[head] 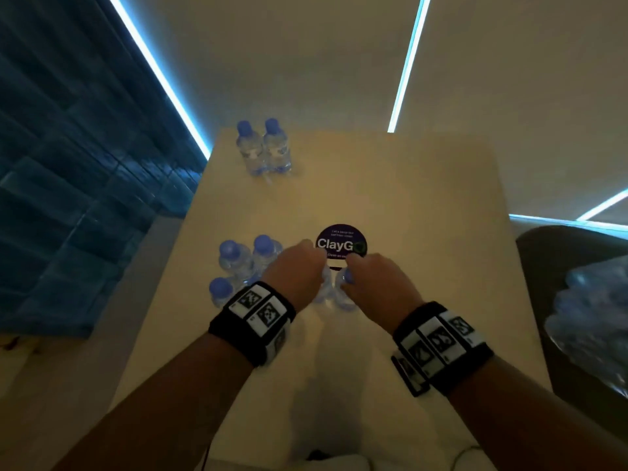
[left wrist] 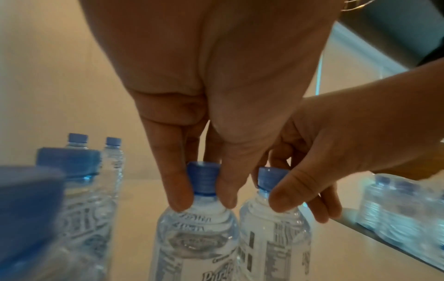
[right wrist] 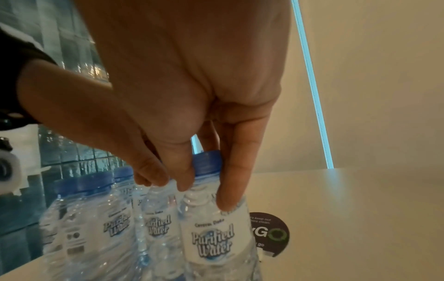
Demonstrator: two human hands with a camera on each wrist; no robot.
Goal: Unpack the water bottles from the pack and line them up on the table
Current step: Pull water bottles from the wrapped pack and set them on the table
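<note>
Two clear water bottles with blue caps stand upright side by side at the table's middle. My left hand pinches the neck of the left bottle just under its cap. My right hand pinches the neck of the right bottle the same way. Whether their bases touch the table is hidden by my hands. Three more bottles stand close on the left. Two bottles stand at the far left corner. The plastic-wrapped pack lies to the right.
A round dark ClayGo sticker lies on the table just beyond my hands. The pack rests on a dark seat beside the table's right edge. A blue tiled wall runs along the left.
</note>
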